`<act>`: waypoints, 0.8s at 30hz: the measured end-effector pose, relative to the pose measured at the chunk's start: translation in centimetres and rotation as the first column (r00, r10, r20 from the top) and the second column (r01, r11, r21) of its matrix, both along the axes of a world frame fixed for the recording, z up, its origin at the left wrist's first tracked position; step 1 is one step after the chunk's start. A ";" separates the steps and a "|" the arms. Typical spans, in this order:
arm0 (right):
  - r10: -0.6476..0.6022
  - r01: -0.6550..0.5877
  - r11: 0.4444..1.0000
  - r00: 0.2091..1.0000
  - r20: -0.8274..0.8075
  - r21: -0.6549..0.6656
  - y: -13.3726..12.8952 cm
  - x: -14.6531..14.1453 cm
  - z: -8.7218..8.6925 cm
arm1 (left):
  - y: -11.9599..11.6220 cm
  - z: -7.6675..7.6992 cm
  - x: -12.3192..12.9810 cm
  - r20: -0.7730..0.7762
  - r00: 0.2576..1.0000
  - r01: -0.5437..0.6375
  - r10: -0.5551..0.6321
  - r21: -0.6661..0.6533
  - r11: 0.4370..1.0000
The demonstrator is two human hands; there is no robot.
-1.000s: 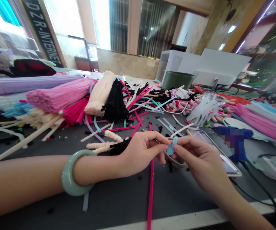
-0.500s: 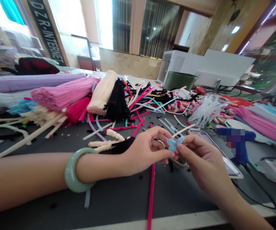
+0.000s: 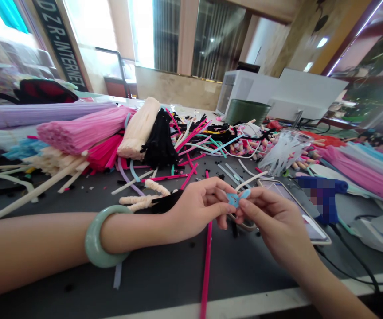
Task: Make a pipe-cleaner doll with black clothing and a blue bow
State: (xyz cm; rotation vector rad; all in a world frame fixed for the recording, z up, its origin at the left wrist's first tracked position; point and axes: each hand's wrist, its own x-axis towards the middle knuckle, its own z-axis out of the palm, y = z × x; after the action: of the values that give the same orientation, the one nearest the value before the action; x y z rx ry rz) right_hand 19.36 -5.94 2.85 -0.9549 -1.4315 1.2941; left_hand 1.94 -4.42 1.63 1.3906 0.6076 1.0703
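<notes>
A small light blue piece [image 3: 233, 200], bent into loops like pipe cleaner, is held between both hands above the dark table. My left hand [image 3: 200, 206], below a green bangle [image 3: 95, 237] on the wrist, pinches its left side between thumb and fingers. The right side is gripped by my right hand [image 3: 271, 215], thumb in front. Beneath the hands a long magenta stem [image 3: 206, 270] runs toward the front edge. A cream curled piece with black stems [image 3: 141, 202] lies behind my left wrist and is partly hidden by it.
Bundles of pink [image 3: 81, 130], cream [image 3: 138, 128] and black [image 3: 161, 141] stems lie at the back left. A phone [image 3: 306, 221] rests under and beside my right hand, near a blue tool [image 3: 339, 186] with a cable. Clear strips fill a container [image 3: 286, 153]; a green bin [image 3: 247, 111] stands behind.
The blue piece has turned slightly and looks flatter between my fingers. Both hands keep their hold, and the whole view has shifted a little.
</notes>
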 end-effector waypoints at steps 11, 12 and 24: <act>-0.011 -0.002 0.996 0.989 0.144 0.087 -0.2 -0.1 0.3 | -0.2 -0.1 -0.1 -0.012 0.999 0.035 -0.035 0.025 0.999; -0.016 0.002 0.996 0.988 0.151 0.093 -0.2 -0.1 0.3 | -0.2 -0.1 -0.1 -0.016 0.999 0.029 -0.029 0.025 0.999; -0.030 0.014 0.994 0.987 0.155 0.106 -0.2 0.0 0.1 | -0.1 -0.3 0.2 0.061 0.997 0.048 -0.047 -0.015 0.999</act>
State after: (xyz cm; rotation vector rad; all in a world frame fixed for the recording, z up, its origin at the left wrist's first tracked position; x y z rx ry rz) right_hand 19.35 -6.14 2.97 -1.0167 -1.5884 1.1364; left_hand 2.10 -4.53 1.37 1.3478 0.5355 1.0629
